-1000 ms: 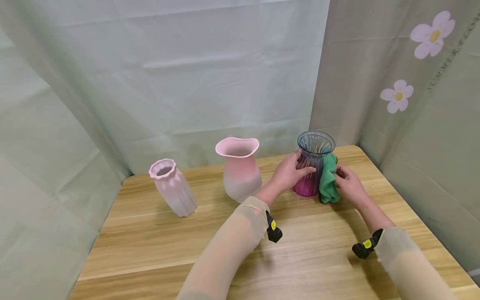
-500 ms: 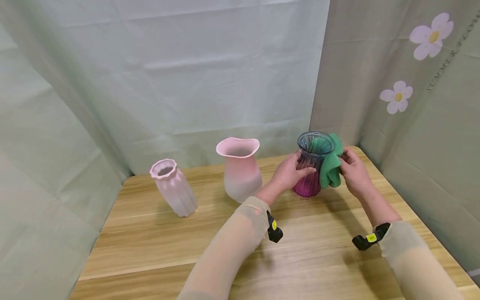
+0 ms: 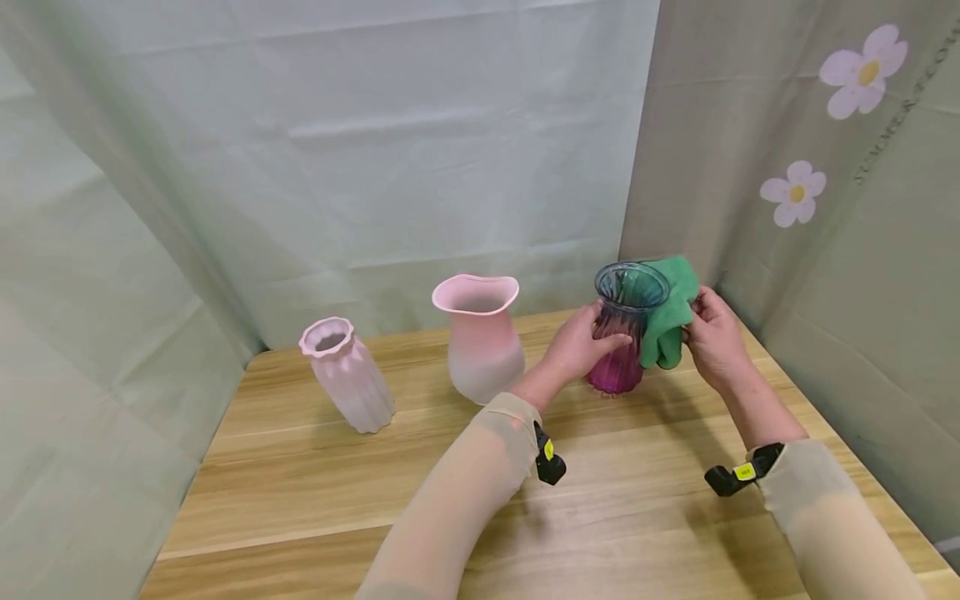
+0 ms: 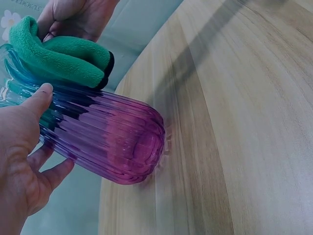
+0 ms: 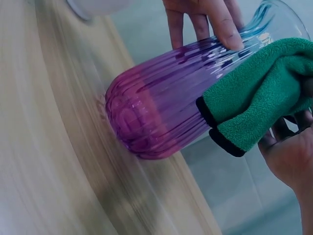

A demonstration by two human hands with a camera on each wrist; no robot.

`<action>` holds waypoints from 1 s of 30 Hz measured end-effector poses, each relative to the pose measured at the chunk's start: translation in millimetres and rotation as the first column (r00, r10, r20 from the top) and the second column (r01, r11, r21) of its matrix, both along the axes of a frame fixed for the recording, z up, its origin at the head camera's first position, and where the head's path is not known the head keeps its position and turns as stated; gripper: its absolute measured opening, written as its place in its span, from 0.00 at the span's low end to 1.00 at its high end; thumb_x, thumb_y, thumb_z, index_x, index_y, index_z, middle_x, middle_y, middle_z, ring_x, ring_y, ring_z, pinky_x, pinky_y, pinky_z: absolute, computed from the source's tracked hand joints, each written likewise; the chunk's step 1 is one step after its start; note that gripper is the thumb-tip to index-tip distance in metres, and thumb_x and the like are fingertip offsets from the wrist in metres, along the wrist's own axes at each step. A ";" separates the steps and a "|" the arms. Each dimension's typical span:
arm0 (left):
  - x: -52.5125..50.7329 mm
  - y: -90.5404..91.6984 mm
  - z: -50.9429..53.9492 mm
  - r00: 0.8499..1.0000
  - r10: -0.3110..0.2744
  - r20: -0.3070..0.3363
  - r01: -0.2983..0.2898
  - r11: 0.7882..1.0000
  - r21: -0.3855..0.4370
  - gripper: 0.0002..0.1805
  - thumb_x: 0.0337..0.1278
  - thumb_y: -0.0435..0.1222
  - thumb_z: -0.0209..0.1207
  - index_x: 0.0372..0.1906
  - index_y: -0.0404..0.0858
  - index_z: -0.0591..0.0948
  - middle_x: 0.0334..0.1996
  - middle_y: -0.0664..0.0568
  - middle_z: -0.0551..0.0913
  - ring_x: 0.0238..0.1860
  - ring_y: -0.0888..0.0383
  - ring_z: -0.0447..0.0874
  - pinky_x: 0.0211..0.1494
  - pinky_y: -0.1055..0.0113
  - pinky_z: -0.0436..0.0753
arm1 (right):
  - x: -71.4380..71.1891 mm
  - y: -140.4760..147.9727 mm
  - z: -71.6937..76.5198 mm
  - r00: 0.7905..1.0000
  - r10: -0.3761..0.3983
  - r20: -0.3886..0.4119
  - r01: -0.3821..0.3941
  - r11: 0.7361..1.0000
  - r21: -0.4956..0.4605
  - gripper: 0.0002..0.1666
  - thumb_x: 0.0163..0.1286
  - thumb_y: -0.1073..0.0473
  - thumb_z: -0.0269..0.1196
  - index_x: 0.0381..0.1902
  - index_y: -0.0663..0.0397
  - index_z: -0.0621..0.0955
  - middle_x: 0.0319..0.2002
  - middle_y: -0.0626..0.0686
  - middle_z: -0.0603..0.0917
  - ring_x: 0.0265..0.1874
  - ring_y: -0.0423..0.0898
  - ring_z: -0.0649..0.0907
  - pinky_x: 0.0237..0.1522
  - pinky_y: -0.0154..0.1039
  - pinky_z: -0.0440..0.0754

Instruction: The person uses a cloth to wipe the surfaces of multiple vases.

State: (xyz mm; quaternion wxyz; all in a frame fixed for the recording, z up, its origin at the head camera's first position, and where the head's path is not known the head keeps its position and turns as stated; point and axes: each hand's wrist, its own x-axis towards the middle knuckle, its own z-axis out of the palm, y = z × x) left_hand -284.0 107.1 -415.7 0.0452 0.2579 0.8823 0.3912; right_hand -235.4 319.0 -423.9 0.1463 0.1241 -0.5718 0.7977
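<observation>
A ribbed glass vase (image 3: 617, 367), blue-grey at the rim and magenta at the base, stands upright on the wooden table at the back right. My left hand (image 3: 573, 343) grips it from the left, thumb across the front and fingers round the side; the left wrist view shows the hand (image 4: 17, 161) near the upper half. On the vase's right side lies a green cloth (image 3: 670, 321) with black edging, held by my right hand (image 3: 717, 340) near the rim. In the right wrist view the folded cloth (image 5: 259, 93) covers part of the glass and some fingertips.
A pink and white vase (image 3: 483, 358) with a wavy rim stands left of my left hand. Farther left is a pale pink fluted vase (image 3: 348, 379). Light curtains (image 3: 420, 167) hang close behind the table (image 3: 315, 508) and at both sides.
My right hand has moved up along the glass vase's right side with the green cloth, from near the base to the rim. My left hand and the vases have stayed put.
</observation>
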 end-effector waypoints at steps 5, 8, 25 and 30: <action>-0.9 0.2 -1.2 1.000 0.004 -0.010 -0.004 1.000 -0.008 0.47 0.65 0.53 0.66 0.79 0.33 0.61 0.74 0.43 0.68 0.73 0.51 0.68 0.73 0.62 0.68 | 0.2 4.8 -5.9 1.000 -0.002 0.030 -0.004 0.980 0.197 0.15 0.80 0.66 0.55 0.58 0.47 0.76 0.46 0.42 0.85 0.43 0.35 0.82 0.45 0.26 0.81; -1.2 0.5 -1.8 1.000 0.002 -0.014 -0.002 1.000 -0.008 0.47 0.65 0.53 0.66 0.79 0.33 0.61 0.74 0.43 0.68 0.73 0.51 0.68 0.73 0.62 0.68 | 0.8 6.9 -10.7 0.999 -0.021 0.036 0.008 0.944 0.330 0.16 0.80 0.66 0.55 0.61 0.49 0.75 0.50 0.41 0.83 0.49 0.36 0.80 0.49 0.27 0.79; -1.4 1.4 -0.8 0.999 -0.004 -0.051 0.003 1.000 -0.027 0.46 0.65 0.53 0.66 0.78 0.33 0.62 0.72 0.41 0.70 0.71 0.49 0.70 0.72 0.61 0.71 | 11.0 18.7 -67.3 0.987 -0.070 0.144 -0.017 0.848 0.530 0.23 0.80 0.65 0.54 0.65 0.73 0.65 0.52 0.41 0.77 0.51 0.33 0.77 0.49 0.25 0.78; -1.1 1.4 -1.0 0.999 -0.001 -0.042 0.000 1.000 -0.024 0.46 0.65 0.53 0.66 0.78 0.33 0.62 0.72 0.41 0.70 0.71 0.49 0.70 0.72 0.61 0.71 | 10.4 17.6 -67.2 0.982 -0.123 0.147 0.021 0.832 0.554 0.23 0.80 0.63 0.55 0.66 0.73 0.67 0.52 0.43 0.77 0.50 0.33 0.77 0.49 0.24 0.78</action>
